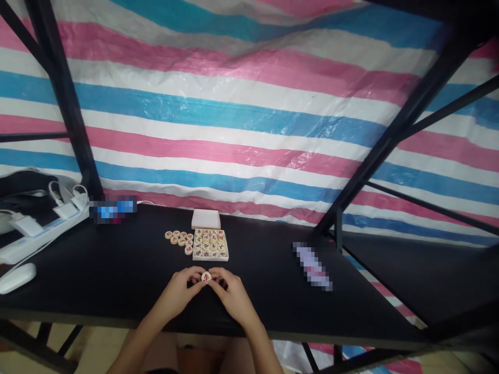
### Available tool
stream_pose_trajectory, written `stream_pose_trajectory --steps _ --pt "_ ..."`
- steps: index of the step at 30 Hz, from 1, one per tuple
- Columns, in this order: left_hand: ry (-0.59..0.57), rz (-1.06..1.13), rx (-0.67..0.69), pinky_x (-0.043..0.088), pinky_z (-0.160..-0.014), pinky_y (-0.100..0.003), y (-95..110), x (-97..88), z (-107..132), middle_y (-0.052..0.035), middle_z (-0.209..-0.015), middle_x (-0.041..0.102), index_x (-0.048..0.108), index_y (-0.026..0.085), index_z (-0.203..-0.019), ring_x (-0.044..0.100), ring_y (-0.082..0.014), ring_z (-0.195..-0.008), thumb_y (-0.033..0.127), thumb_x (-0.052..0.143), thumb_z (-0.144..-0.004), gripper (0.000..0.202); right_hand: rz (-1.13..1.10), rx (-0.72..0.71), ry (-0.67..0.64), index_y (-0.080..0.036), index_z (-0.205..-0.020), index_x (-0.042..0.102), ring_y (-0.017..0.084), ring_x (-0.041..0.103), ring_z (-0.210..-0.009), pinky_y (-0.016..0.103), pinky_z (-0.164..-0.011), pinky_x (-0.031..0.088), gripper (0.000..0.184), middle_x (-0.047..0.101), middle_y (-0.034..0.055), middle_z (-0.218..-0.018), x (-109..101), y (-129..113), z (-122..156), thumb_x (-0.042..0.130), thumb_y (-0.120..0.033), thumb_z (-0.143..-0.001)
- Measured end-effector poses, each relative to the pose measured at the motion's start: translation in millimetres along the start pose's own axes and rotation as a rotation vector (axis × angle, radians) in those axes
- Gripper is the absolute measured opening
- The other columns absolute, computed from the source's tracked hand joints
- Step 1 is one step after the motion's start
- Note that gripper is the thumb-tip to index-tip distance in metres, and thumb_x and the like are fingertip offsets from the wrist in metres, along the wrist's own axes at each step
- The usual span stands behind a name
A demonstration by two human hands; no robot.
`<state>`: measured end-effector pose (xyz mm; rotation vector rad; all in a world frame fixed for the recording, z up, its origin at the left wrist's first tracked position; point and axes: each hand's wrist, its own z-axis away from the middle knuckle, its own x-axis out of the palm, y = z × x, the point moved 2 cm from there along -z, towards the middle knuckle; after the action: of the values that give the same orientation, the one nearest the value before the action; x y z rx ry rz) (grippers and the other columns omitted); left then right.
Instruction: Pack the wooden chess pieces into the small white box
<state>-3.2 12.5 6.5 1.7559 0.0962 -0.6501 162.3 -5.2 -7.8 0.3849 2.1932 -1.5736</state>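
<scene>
My left hand point(180, 292) and my right hand point(230, 292) meet over the near part of the black table point(117, 270). Together their fingertips pinch one round wooden chess piece point(206, 277) with a red mark on its face. Beyond my hands sits a shallow tray point(210, 244) packed with several more round pieces. To its left, a loose group of pieces point(180, 239) lies on the table. A white box lid point(206, 218) rests just behind the tray.
A white power strip point(35, 231) with plugged-in chargers and a white mouse point(16, 278) lie at the table's left. Black metal frame bars point(66, 98) rise on both sides. A striped tarp point(249, 104) hangs behind. A lower black shelf point(421, 270) extends right.
</scene>
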Motion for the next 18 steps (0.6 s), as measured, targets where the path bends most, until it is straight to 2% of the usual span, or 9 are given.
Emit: stream_pose_trajectory --steps 6,10,13,18 --pt "-0.002 0.014 0.017 0.047 -0.077 -0.026 -2 -0.2 1 -0.0032 -0.092 0.072 0.066 0.021 -0.101 0.065 -0.0185 -0.084 0.032 0.056 -0.081 0.025 0.01 -0.029 0.013 -0.022 -0.106 0.064 0.016 0.061 -0.077 0.026 -0.069 0.047 0.024 0.068 0.0029 -0.089 -1 -4 0 0.058 -0.025 -0.083" --pt "0.013 0.036 0.038 0.046 -0.074 -0.024 6 -2.0 1 -0.0014 -0.086 0.072 0.066 0.021 -0.092 0.064 -0.0173 -0.08 0.032 0.051 -0.084 0.021 -0.002 -0.039 0.036 -0.023 -0.101 0.066 0.014 0.06 -0.073 0.024 -0.065 0.045 0.021 0.066 0.0021 -0.089 -3 -6 -1 0.056 -0.021 -0.083" --pt "0.025 -0.007 0.02 0.045 -0.071 -0.024 9 -3.6 2 -0.001 -0.08 0.071 0.067 0.02 -0.085 0.063 -0.0176 -0.076 0.037 0.049 -0.085 0.025 -0.015 -0.027 0.069 -0.023 -0.096 0.066 0.013 0.058 -0.071 0.022 -0.062 0.044 0.018 0.065 0.0012 -0.088 -5 -6 -1 0.056 -0.017 -0.081" --pt "0.003 -0.055 -0.002 0.043 -0.074 -0.025 9 -4.3 3 -0.0022 -0.084 0.071 0.071 0.021 -0.087 0.062 -0.0191 -0.081 0.04 0.049 -0.086 0.029 -0.011 -0.098 0.048 -0.022 -0.087 0.065 0.013 0.058 -0.075 0.022 -0.064 0.043 0.018 0.064 0.0009 -0.09 -4 -10 2 0.054 -0.01 -0.08"
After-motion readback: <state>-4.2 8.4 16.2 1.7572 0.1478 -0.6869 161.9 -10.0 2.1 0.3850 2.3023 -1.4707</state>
